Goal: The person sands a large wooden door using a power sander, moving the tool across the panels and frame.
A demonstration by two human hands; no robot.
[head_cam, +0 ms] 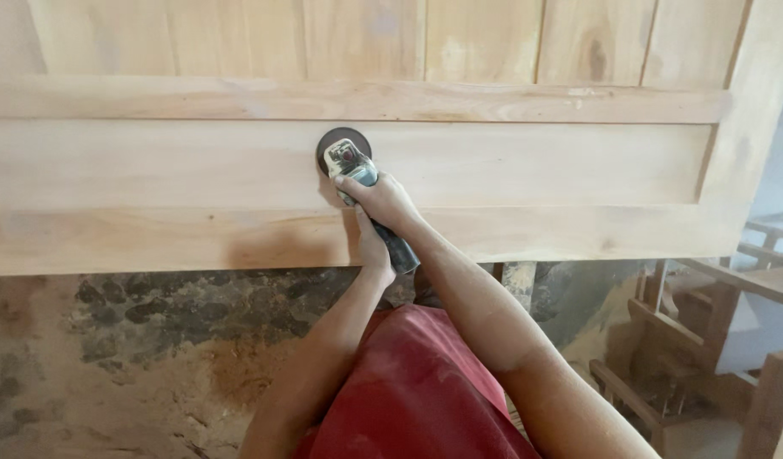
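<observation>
A hand-held disc sander [351, 163] with a dark round disc lies pressed on the recessed middle panel of a large pale wooden door [536, 161] laid flat in front of me. My right hand [381, 200] is wrapped around the front of the tool's grey-green body, just behind the disc. My left hand [373, 251] grips the dark rear handle from below. Both forearms reach forward over my red garment [413, 391].
The door's near edge [153, 246] runs across the view, its right stile [748, 127] angled at the right. Below lies a dusty floor with sawdust [111, 365]. Wooden frames and furniture pieces [706, 340] stand at the lower right.
</observation>
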